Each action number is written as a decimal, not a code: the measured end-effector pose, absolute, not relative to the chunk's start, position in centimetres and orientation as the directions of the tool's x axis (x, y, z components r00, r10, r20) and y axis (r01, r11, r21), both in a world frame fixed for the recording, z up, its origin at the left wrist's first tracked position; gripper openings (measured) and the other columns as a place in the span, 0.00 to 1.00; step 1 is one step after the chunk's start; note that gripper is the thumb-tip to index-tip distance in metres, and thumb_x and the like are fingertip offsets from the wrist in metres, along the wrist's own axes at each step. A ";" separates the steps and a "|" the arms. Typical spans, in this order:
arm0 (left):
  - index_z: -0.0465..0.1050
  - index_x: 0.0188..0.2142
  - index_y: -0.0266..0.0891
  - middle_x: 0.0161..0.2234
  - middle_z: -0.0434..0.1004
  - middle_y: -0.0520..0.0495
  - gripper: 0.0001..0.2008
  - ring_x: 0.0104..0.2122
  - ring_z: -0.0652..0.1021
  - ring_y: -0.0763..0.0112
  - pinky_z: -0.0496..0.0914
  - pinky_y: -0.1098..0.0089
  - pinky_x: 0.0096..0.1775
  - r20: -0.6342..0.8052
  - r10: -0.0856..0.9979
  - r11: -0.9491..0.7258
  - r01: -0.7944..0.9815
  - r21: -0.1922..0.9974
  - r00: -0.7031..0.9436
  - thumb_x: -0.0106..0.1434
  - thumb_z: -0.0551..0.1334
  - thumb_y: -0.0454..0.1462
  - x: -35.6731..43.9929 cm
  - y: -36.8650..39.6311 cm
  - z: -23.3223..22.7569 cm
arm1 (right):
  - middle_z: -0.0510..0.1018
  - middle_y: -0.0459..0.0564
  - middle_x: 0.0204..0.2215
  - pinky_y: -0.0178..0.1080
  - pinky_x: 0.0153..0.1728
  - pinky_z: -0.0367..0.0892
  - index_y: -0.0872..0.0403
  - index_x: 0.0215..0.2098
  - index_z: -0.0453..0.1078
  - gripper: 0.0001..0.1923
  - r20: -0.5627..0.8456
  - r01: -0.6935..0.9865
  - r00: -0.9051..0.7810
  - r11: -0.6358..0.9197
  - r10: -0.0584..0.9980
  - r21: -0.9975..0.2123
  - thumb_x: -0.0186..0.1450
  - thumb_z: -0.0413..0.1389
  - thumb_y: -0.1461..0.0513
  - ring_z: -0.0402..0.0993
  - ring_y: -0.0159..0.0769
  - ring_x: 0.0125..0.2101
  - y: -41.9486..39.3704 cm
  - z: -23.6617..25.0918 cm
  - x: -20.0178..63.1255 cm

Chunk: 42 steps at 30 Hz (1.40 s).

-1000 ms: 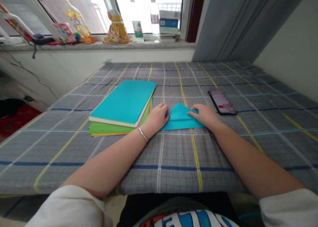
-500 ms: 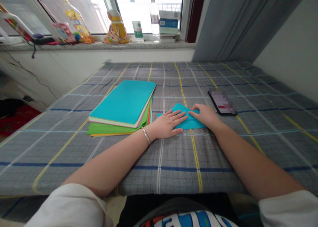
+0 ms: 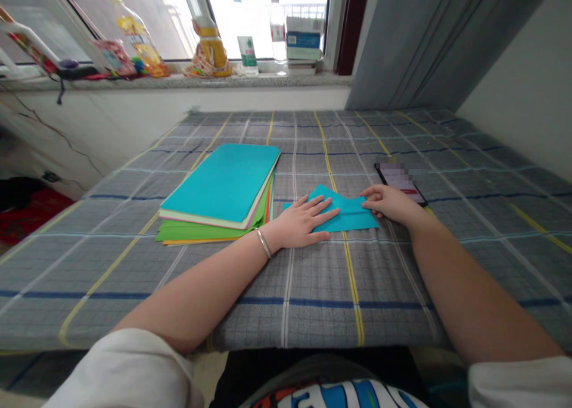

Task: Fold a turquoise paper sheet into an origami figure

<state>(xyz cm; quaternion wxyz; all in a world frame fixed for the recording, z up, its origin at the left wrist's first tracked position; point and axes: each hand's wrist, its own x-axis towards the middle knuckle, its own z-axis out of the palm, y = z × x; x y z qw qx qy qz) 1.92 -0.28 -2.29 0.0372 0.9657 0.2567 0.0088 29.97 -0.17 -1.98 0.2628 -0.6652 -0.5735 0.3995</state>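
Note:
A folded sheet of blue paper (image 3: 351,214) lies on the checked cloth in front of me, with a peak at its far side and a crease running across it. My left hand (image 3: 306,220) rests flat on its left part, fingers spread. At the paper's right edge, my right hand (image 3: 386,204) pinches the upper right corner between thumb and fingers. Part of the paper is hidden under my left hand.
Left of the folded paper lies a stack of coloured paper (image 3: 221,181), blue on top. A phone (image 3: 402,178) lies just beyond my right hand. Bottles, a tube (image 3: 247,52) and boxes (image 3: 304,41) stand on the windowsill (image 3: 268,82) behind the cloth-covered surface (image 3: 223,277).
My right hand has moved right, from the middle of the folded paper to its right corner, and now partly covers the phone. My left hand has stayed in place.

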 end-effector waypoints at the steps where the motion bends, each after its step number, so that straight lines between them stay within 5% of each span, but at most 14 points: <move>1: 0.47 0.69 0.46 0.70 0.43 0.43 0.33 0.69 0.47 0.55 0.42 0.52 0.66 -0.002 0.496 -0.866 0.494 0.074 0.869 0.70 0.47 0.54 1.9 -0.3 -2.3 | 0.72 0.43 0.22 0.36 0.22 0.65 0.52 0.39 0.67 0.11 -0.227 0.553 0.028 -0.204 0.973 -0.808 0.58 0.60 0.66 0.68 0.31 0.19 -0.1 -2.0 29.9; 9: 0.46 0.70 0.43 0.70 0.42 0.43 0.34 0.69 0.47 0.56 0.41 0.52 0.66 -0.025 0.508 -0.858 0.508 0.074 0.861 0.71 0.47 0.54 2.0 -0.3 -2.1 | 0.76 0.47 0.27 0.39 0.25 0.67 0.52 0.42 0.69 0.12 -0.149 0.705 0.050 -0.141 0.988 -0.695 0.58 0.59 0.64 0.73 0.36 0.24 -0.4 -2.2 29.5; 13: 0.46 0.69 0.37 0.70 0.41 0.42 0.36 0.70 0.46 0.57 0.40 0.53 0.67 -0.035 0.533 -0.841 0.534 0.089 0.846 0.70 0.46 0.55 2.2 -0.4 -2.2 | 0.78 0.53 0.35 0.45 0.38 0.69 0.54 0.43 0.73 0.13 0.161 0.869 -0.016 0.093 0.987 -0.485 0.59 0.58 0.63 0.75 0.44 0.36 -0.8 -1.9 29.0; 17: 0.45 0.69 0.35 0.70 0.42 0.40 0.38 0.70 0.46 0.57 0.40 0.52 0.66 -0.019 0.564 -0.820 0.563 0.101 0.825 0.70 0.44 0.57 2.3 -0.6 -2.5 | 0.79 0.54 0.43 0.52 0.53 0.62 0.51 0.40 0.76 0.10 0.432 0.882 -0.238 0.380 0.870 -0.278 0.62 0.57 0.58 0.71 0.48 0.49 -1.6 -1.3 26.9; 20: 0.43 0.70 0.35 0.70 0.42 0.39 0.38 0.70 0.46 0.58 0.39 0.53 0.67 0.009 0.571 -0.817 0.566 0.108 0.821 0.70 0.42 0.57 2.4 -0.7 -2.7 | 0.79 0.52 0.46 0.50 0.52 0.62 0.50 0.38 0.75 0.10 0.368 0.860 -0.362 0.459 0.856 -0.222 0.64 0.56 0.55 0.70 0.47 0.50 -2.2 -1.4 24.7; 28: 0.42 0.69 0.30 0.70 0.42 0.35 0.41 0.70 0.45 0.59 0.37 0.56 0.67 0.023 0.567 -0.819 0.561 0.117 0.823 0.69 0.45 0.57 2.3 -0.5 -3.0 | 0.77 0.56 0.44 0.50 0.49 0.64 0.54 0.43 0.70 0.16 0.308 0.936 -0.223 0.291 0.925 -0.196 0.63 0.56 0.51 0.71 0.49 0.46 -1.9 -3.0 22.5; 36: 0.50 0.67 0.38 0.71 0.42 0.44 0.34 0.70 0.45 0.54 0.40 0.50 0.67 0.017 0.539 -0.828 0.526 0.193 0.842 0.69 0.51 0.54 1.8 -0.4 -2.5 | 0.77 0.56 0.47 0.58 0.61 0.49 0.54 0.45 0.69 0.22 0.323 0.939 -0.204 0.278 0.924 -0.201 0.64 0.54 0.47 0.70 0.52 0.51 -1.5 -4.0 23.1; 42: 0.50 0.67 0.37 0.70 0.45 0.42 0.33 0.70 0.44 0.59 0.39 0.53 0.67 0.034 0.482 -0.864 0.469 0.183 0.876 0.69 0.50 0.53 1.5 -0.3 -2.3 | 0.77 0.55 0.46 0.56 0.54 0.59 0.51 0.47 0.69 0.24 0.290 0.926 -0.203 0.279 0.935 -0.253 0.61 0.56 0.45 0.71 0.53 0.49 -1.0 -3.9 24.0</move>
